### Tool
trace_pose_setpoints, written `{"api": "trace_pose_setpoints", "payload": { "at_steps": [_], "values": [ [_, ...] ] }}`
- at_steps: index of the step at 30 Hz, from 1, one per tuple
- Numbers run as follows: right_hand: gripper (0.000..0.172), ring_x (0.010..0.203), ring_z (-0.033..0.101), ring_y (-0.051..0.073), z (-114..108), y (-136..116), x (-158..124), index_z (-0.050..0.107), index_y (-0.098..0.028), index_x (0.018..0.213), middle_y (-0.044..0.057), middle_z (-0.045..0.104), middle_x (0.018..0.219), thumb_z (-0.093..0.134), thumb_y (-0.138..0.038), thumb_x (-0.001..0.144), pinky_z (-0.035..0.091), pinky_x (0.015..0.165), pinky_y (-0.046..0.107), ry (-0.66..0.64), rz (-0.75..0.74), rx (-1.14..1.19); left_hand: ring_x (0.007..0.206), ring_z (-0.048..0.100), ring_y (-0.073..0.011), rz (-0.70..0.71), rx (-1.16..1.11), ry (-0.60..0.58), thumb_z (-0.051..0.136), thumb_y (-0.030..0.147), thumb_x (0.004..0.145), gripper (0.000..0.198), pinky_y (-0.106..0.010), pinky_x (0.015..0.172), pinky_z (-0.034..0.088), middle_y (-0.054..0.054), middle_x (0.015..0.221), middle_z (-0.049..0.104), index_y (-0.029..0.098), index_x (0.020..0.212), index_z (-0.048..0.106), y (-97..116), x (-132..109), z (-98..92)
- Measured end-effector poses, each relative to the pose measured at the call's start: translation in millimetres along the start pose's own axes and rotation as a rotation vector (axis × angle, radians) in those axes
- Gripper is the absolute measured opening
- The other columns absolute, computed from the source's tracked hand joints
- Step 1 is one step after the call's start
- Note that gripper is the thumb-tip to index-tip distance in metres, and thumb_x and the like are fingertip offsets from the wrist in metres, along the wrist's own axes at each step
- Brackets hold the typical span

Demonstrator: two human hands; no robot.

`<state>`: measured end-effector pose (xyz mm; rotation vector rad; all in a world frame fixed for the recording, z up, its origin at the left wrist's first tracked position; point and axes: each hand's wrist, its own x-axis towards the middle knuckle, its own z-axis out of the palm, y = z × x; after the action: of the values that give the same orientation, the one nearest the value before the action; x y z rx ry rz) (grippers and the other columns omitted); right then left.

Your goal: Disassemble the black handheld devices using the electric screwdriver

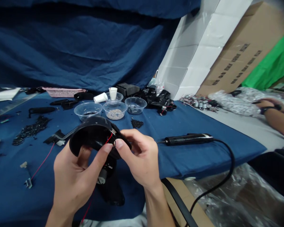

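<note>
Both my hands hold up a curved black plastic housing [93,135] above the blue-covered table [194,164]. My left hand [75,179] cups it from below and the left side, and my right hand [139,157] pinches its right edge between thumb and fingers. A thin red wire [109,138] runs across the housing's hollow side near my right thumb. Below the housing, a small silver cylinder [102,176], possibly a motor, shows in a black part that is partly hidden by my hands. A black soldering iron [186,139] lies to the right, with its cable curving off the table edge.
Clear plastic bowls [115,110] of small parts stand ahead, beside white paper cups. Black plastic parts and loose black pieces [30,130] lie around them. At the right, a co-worker's forearm [274,113] rests near a bag of silver parts. Cardboard boxes stand behind.
</note>
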<state>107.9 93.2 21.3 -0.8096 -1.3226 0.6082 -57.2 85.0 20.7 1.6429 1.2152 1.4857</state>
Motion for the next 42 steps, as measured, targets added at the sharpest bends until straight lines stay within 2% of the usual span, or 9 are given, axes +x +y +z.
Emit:
{"api": "trace_pose_setpoints", "payload": {
  "at_steps": [3,8,20,27,31,36,38,40,42],
  "values": [
    [0.007,0.061,0.064,0.010,1.5,-1.8,-1.2,0.080,-0.020,0.087,-0.002,0.077,0.074,0.083,-0.025,0.091,0.050,0.055,0.021,-0.004,-0.023,-0.020,0.106,0.084,-0.0321,-0.018,0.028,0.151,0.089,0.056,0.094,0.029,-0.047,0.095,0.074,0.001,0.112,0.087,0.030,0.103,0.078,3.9,-5.1,3.5],
    [0.005,0.063,0.064,0.010,3.3,0.4,-1.0,0.079,-0.020,0.087,-0.002,0.075,0.074,0.082,-0.023,0.091,0.053,0.059,0.020,-0.002,-0.013,0.008,0.101,0.085,-0.0309,0.023,0.022,0.176,0.089,0.056,0.094,0.029,-0.047,0.091,0.074,0.002,0.110,0.086,0.033,0.111,0.082,6.5,-6.3,6.8],
    [0.007,0.065,0.069,0.012,3.0,2.6,-4.5,0.080,-0.021,0.091,0.000,0.079,0.078,0.082,-0.027,0.093,0.054,0.057,0.021,-0.038,0.021,-0.001,0.095,0.082,-0.0267,0.089,-0.009,0.129,0.086,0.046,0.098,0.018,-0.039,0.084,0.073,0.002,0.104,0.083,0.032,0.108,0.081,8.5,-4.8,2.5],
    [0.009,0.062,0.065,0.010,9.0,-0.4,-4.1,0.076,-0.021,0.089,-0.002,0.075,0.075,0.082,-0.027,0.092,0.046,0.050,0.018,-0.047,0.085,0.074,0.096,0.081,-0.0249,0.012,-0.027,0.192,0.089,0.043,0.094,0.016,-0.035,0.088,0.071,0.003,0.105,0.084,0.032,0.104,0.084,15.0,-6.5,3.6],
    [0.011,0.059,0.060,0.008,10.9,-0.2,-4.7,0.074,-0.020,0.086,-0.003,0.072,0.071,0.082,-0.024,0.091,0.043,0.051,0.017,-0.043,0.073,0.063,0.098,0.081,-0.0268,0.032,-0.019,0.183,0.089,0.042,0.092,0.018,-0.036,0.089,0.072,0.001,0.106,0.084,0.028,0.103,0.084,14.1,-5.1,3.6],
    [0.008,0.067,0.063,0.009,9.8,1.6,-5.8,0.080,-0.020,0.092,0.000,0.079,0.081,0.084,-0.027,0.092,0.048,0.058,0.019,-0.041,0.128,0.156,0.094,0.083,-0.0270,-0.010,-0.039,0.141,0.090,0.045,0.092,0.020,-0.037,0.087,0.072,0.000,0.102,0.086,0.028,0.099,0.085,10.3,-2.3,-3.4],
    [0.009,0.062,0.056,0.008,8.3,1.1,-4.8,0.081,-0.020,0.091,-0.002,0.077,0.079,0.085,-0.029,0.092,0.044,0.054,0.018,-0.046,0.187,0.173,0.105,0.085,-0.0285,-0.003,-0.089,0.071,0.094,0.043,0.090,0.029,-0.036,0.094,0.073,0.000,0.113,0.087,0.029,0.114,0.085,7.2,0.5,-7.8],
    [0.010,0.059,0.052,0.007,6.6,0.3,-3.3,0.082,-0.020,0.090,-0.002,0.075,0.076,0.084,-0.030,0.092,0.042,0.052,0.018,-0.075,0.227,0.163,0.124,0.081,-0.0315,0.042,-0.123,0.040,0.101,0.036,0.083,0.068,-0.038,0.105,0.072,-0.001,0.133,0.084,0.035,0.146,0.075,2.8,3.8,-10.8],
    [0.010,0.065,0.060,0.008,5.4,-0.3,-2.1,0.083,-0.020,0.091,-0.002,0.077,0.080,0.080,-0.029,0.095,0.049,0.059,0.018,-0.102,0.214,0.167,0.141,0.073,-0.0329,0.077,-0.119,0.020,0.103,0.029,0.080,0.100,-0.042,0.120,0.066,0.000,0.155,0.073,0.044,0.166,0.055,-2.2,6.5,-10.7]
  ]
}}
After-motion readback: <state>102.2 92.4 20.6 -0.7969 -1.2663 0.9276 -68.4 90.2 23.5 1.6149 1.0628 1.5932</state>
